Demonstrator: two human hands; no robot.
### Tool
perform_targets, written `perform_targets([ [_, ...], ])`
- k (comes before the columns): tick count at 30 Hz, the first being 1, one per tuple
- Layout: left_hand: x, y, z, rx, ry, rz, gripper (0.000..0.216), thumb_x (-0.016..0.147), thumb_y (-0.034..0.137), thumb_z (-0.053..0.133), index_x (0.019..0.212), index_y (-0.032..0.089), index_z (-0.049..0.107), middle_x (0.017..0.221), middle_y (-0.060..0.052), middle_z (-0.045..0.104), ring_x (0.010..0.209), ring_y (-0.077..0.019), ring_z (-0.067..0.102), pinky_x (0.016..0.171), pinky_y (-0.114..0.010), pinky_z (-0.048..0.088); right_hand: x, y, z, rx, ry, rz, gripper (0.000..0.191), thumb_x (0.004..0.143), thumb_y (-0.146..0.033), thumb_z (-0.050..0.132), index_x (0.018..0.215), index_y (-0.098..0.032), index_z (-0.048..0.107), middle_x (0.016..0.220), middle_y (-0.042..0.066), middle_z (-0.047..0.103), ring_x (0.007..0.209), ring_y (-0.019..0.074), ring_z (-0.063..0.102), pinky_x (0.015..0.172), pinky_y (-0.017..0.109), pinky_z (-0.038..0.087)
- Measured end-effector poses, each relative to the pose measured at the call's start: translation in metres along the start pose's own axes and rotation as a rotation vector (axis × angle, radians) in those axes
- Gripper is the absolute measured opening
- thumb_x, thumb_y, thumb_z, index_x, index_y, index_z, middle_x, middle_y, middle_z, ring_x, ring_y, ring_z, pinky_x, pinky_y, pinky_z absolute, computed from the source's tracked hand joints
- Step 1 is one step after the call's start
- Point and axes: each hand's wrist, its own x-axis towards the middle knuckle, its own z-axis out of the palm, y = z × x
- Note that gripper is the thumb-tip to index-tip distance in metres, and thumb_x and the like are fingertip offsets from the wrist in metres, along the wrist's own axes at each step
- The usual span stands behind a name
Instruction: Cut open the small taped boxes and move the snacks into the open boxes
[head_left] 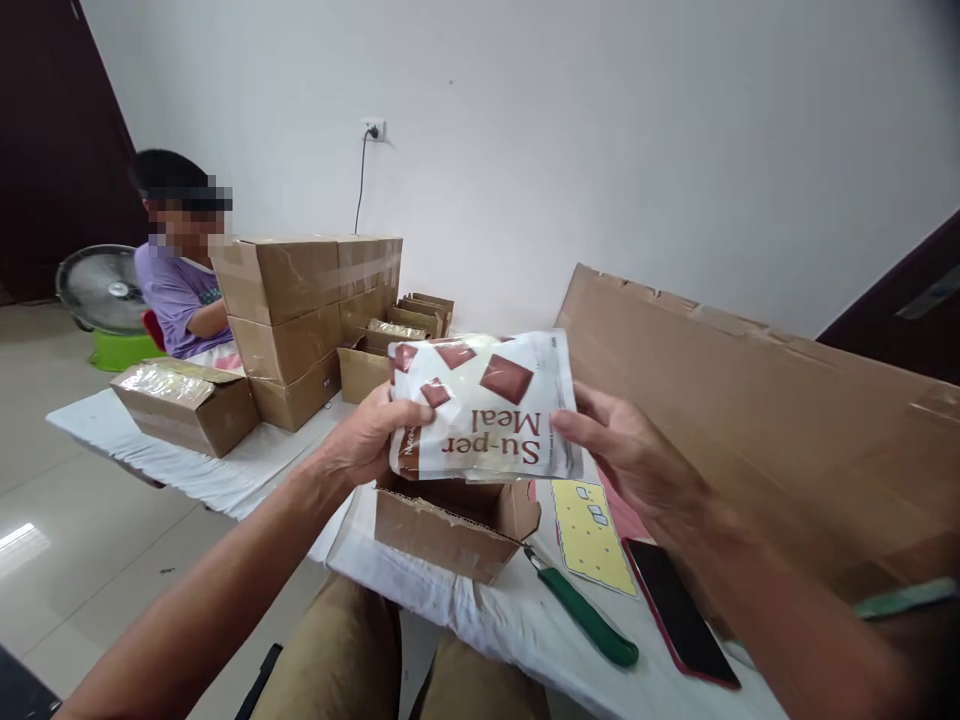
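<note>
The white packet (pixel 487 400) is right in front of me, between my two hands. Its long way goes from side to side, from one hand to the other. The big words on it are upside down for me, so the top of the print points down to my lap. The brown strip is at its left end, and its printed face is tipped toward me.

My left hand (pixel 369 432) has hold of the left end, and my right hand (pixel 626 440) has hold of the right end. Both thumbs press on the front. The hands are well apart, and neither one is nearer to the packet, because both touch it.

Just under the packet is an open box (pixel 450 535). Its long way goes mostly side to side too, but its right end slants closer to me. The packet hides part of the box, so I can't tell if they touch.

The green-handled tool (pixel 589 617) lies by the box's right corner. Past it are a yellow card (pixel 596 540) and a phone (pixel 679 610). To the left stand piled boxes (pixel 300 320).
</note>
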Motion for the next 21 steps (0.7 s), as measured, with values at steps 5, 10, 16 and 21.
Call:
perform_targets([
  [5,0.053,0.029,0.012,0.146,0.019,0.212,0.053,0.055,0.032,0.1,0.091,0.012,0.067,0.079,-0.004,0.075,0.07,-0.0176,0.071,0.071,-0.032,0.059,0.05,-0.004,0.001,0.236,0.299,-0.135,0.036,0.071,-0.038,0.089,0.101,-0.022,0.076,0.103,0.004,0.08,0.097,0.0283,0.076,0.086,0.046,0.065],
  [10,0.097,0.053,0.025,0.208,0.079,0.466,0.05,0.056,0.044,0.1,0.077,0.013,0.066,0.067,0.002,0.069,0.06,-0.0098,0.062,0.06,-0.023,0.051,0.088,-0.008,-0.01,0.099,0.466,-0.334,0.03,0.077,-0.041,0.082,0.1,-0.023,0.073,0.105,0.004,0.08,0.106,0.0275,0.074,0.093,0.046,0.062],
  [16,0.11,0.082,0.027,0.31,0.079,0.541,0.037,0.07,0.038,0.093,0.078,0.013,0.067,0.069,0.002,0.068,0.061,-0.0089,0.06,0.063,-0.023,0.047,0.108,-0.027,-0.02,0.069,0.406,-0.408,0.027,0.079,-0.04,0.082,0.1,-0.025,0.073,0.105,0.002,0.079,0.105,0.0263,0.073,0.094,0.045,0.062],
  [21,0.104,0.083,-0.002,0.363,0.136,0.548,0.04,0.069,0.04,0.094,0.076,0.015,0.063,0.069,0.003,0.065,0.061,-0.0094,0.059,0.065,-0.024,0.048,0.122,-0.025,-0.009,0.0,0.382,-0.329,0.015,0.075,-0.03,0.083,0.086,-0.021,0.077,0.085,0.002,0.078,0.087,0.0248,0.073,0.082,0.043,0.063],
])
